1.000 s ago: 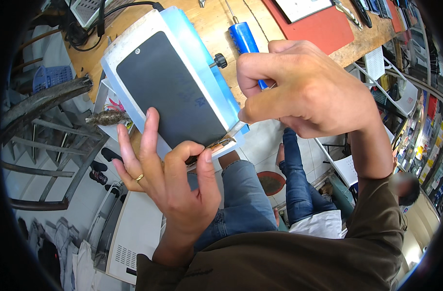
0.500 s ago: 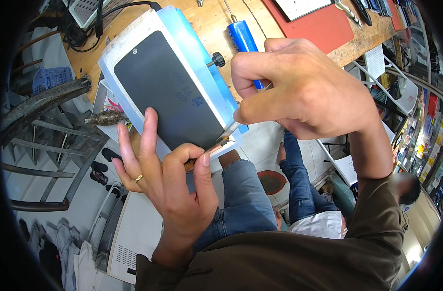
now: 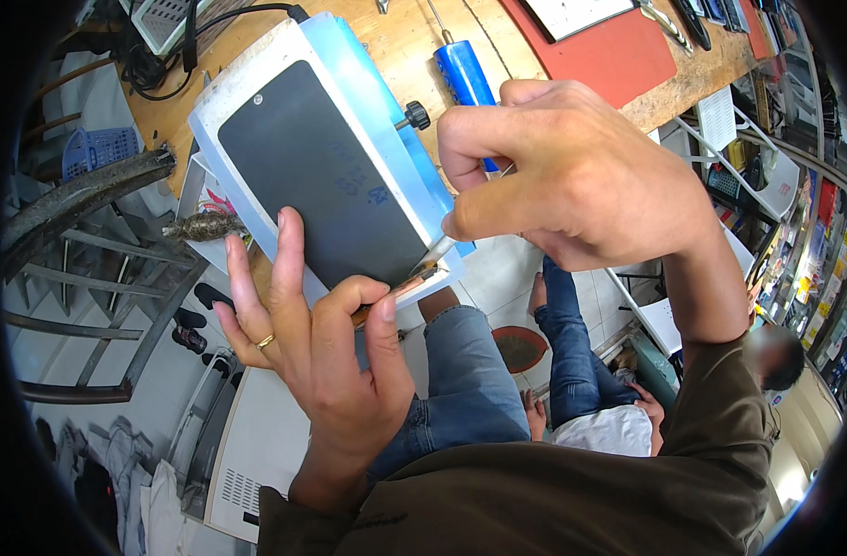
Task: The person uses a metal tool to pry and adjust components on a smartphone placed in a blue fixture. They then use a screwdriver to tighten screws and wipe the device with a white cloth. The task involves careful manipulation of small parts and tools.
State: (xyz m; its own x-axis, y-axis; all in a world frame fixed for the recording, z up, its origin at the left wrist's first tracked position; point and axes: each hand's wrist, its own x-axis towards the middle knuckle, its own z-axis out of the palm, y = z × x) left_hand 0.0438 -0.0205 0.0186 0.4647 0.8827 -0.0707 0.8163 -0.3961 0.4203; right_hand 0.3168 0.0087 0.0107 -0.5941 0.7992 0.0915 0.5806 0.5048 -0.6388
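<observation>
A flat black phone-shaped panel [image 3: 321,176], with faint handwriting on it, lies on the white top of a blue-sided box-like device [image 3: 242,79]. My left hand [image 3: 344,361] pinches a thin copper-coloured strip [image 3: 412,282] between thumb and index finger at the panel's near right corner. Its middle finger rests on the panel's edge; the others are spread. From the right, my right hand [image 3: 581,176] grips a slim metal tool [image 3: 437,250], its narrow end down at that same corner beside the strip. The tool's upper part is mostly hidden by my fingers.
A black knob [image 3: 416,115] juts from the device's right side. Behind my right hand a blue-handled tool [image 3: 464,72] lies on the wooden table [image 3: 405,56], near a red mat [image 3: 618,56]. Another person's legs [image 3: 572,343] are at the right, beside a reddish-brown bowl [image 3: 519,349].
My right hand has shifted slightly, with the tool's tip still at the corner. My left hand keeps its pinch. The other person's hands have come into view near their lap.
</observation>
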